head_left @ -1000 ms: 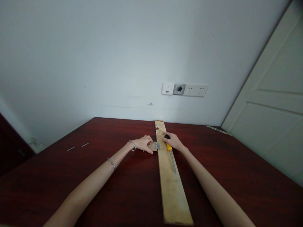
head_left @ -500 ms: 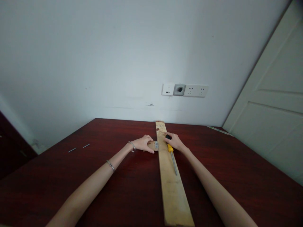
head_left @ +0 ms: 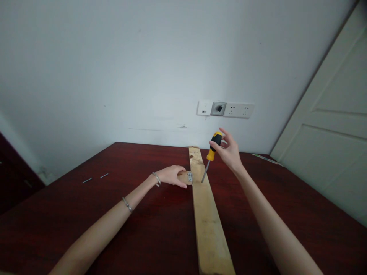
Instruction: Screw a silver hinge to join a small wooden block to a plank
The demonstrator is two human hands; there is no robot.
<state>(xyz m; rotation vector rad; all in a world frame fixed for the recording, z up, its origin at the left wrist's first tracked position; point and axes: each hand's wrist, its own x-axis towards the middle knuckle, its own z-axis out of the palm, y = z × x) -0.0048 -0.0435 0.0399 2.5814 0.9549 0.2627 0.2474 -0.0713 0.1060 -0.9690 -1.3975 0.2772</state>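
Head view: your left hand grasps a small wooden block, its metal plate just beside the long wooden plank lying between your hands. Your right hand grips the yellow-and-black screwdriver by its handle, shaft slanting down to the plank; tip contact cannot be told. Two thin metal rods lie on the worktop, well left of your left hand.

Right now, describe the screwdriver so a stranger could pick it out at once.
On the dark red table, find the long pale board running toward the wall. Over that board, the right hand holds the screwdriver at a slant, tip down. Its chunky yellow-and-black handle sets it apart from the two thin grey rods lying on the table's left side.
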